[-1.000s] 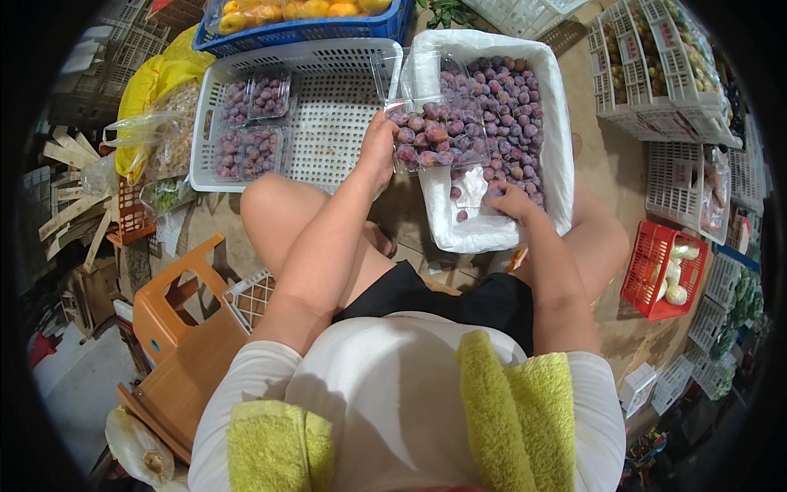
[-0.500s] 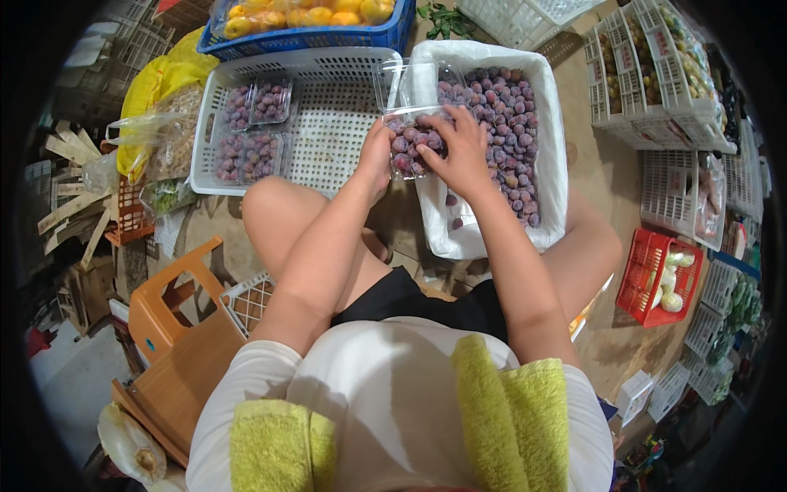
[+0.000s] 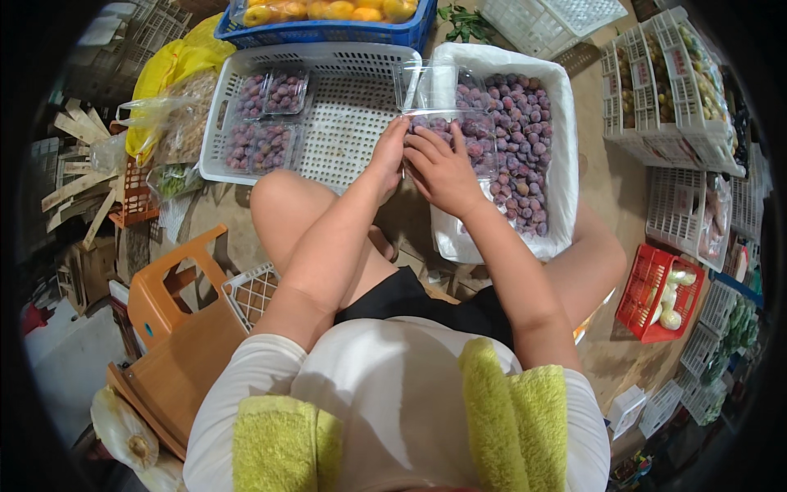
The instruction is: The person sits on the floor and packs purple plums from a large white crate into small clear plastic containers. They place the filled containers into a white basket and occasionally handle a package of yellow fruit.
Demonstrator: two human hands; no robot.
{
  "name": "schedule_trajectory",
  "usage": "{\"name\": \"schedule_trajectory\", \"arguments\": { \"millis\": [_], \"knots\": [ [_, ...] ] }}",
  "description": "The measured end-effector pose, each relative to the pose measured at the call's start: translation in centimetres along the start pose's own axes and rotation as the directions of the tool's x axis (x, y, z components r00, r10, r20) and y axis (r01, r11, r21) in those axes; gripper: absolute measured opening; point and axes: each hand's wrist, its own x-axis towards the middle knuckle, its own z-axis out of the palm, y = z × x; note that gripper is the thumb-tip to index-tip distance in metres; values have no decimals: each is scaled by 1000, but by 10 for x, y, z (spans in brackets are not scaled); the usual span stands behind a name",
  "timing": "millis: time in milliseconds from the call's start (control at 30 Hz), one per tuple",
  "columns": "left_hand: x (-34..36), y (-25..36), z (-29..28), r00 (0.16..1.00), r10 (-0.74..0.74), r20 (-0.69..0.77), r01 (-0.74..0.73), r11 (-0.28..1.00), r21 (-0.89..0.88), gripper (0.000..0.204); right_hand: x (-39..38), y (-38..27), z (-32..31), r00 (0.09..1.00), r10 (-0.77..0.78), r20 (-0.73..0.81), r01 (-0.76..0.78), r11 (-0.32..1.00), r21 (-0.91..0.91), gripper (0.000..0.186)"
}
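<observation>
A clear plastic clamshell box (image 3: 485, 146) filled with purple plums rests over the left rim of a white-lined crate (image 3: 566, 164). Its hinged lid (image 3: 414, 88) stands raised at the far side. My left hand (image 3: 390, 157) grips the box's left edge, its fingers partly hidden. Lying across the near left of the box is my right hand (image 3: 449, 174), fingers stretched over the plums and pointing toward my left hand. Loose plums (image 3: 520, 139) fill most of the lined crate.
Left of it is a white perforated crate (image 3: 348, 107) with several filled plum boxes (image 3: 275, 148). Beyond stands a blue crate (image 3: 328, 34) of orange fruit. An orange stool (image 3: 168, 283) is at my left, a red basket (image 3: 643, 295) of pale vegetables at my right.
My right hand has shifted left and nearer my left hand, its fingers now less spread over the plums. The left hand keeps its hold on the box. The view has swung slightly.
</observation>
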Motion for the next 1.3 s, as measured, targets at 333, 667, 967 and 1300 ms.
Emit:
{"name": "schedule_trajectory", "arguments": {
  "millis": [333, 667, 967, 1300],
  "knots": [
    [-2, -3, 11, 989, 144, -12, -143, 986, 82, 36, -42, 26, -19, 977, 210, -48, -206, 976, 78, 53],
    [-14, 10, 16, 999, 20, -28, -20, 1000, 23, 38, -54, 12, -6, 835, 529, -154, -542, 838, -65, 62],
    [-16, 14, 21, 997, 37, 70, -25, 986, -163, 61, 30, 111, -17, 505, 765, 400, -377, -221, 899, 58],
    [-15, 20, 3, 995, 13, 102, -2, 994, -110, 43, -33, 84, -47, 541, 698, 468, -733, 119, 670, 51]
  ]
}}
